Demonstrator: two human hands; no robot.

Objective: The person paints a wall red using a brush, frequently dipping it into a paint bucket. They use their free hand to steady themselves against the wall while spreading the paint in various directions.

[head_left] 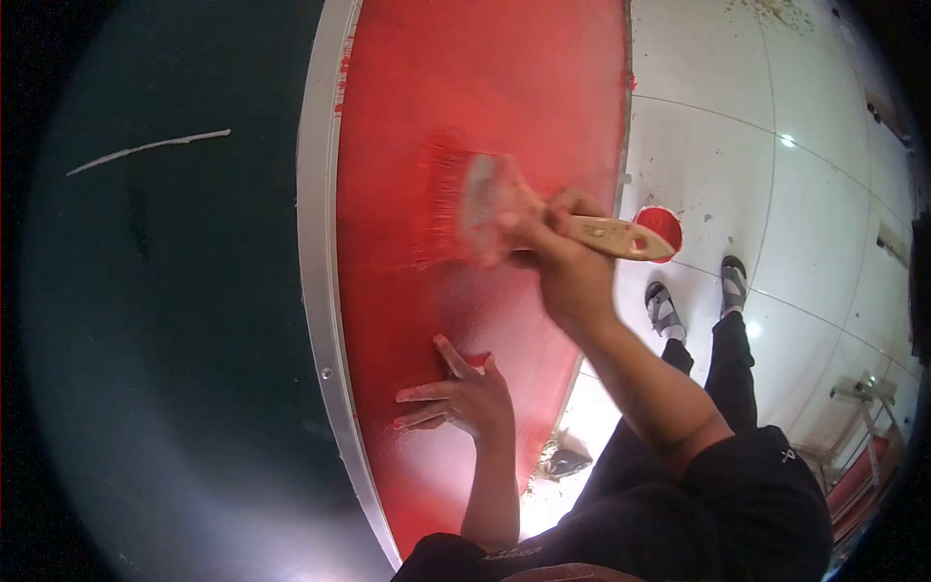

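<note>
In the head view, my right hand (572,267) is closed around the wooden handle of a wide paintbrush (596,235). The brush's red-coated bristles meet a glossy red-painted surface (485,78) and are blurred by motion. Lower down, my left hand (461,396) has its fingers spread against or just over the same surface, holding nothing; red smears show on its fingertips. Beneath the end of the brush handle, a small round pot of red paint (661,219) stands on the floor, partly hidden by the handle.
A pale metal strip (318,223) divides the red surface from a dark green panel (175,320) bearing a whitish streak (145,150). Tiled floor (718,145) lies right, with sandalled feet (664,308), a metal frame (866,390) and dark debris (567,463).
</note>
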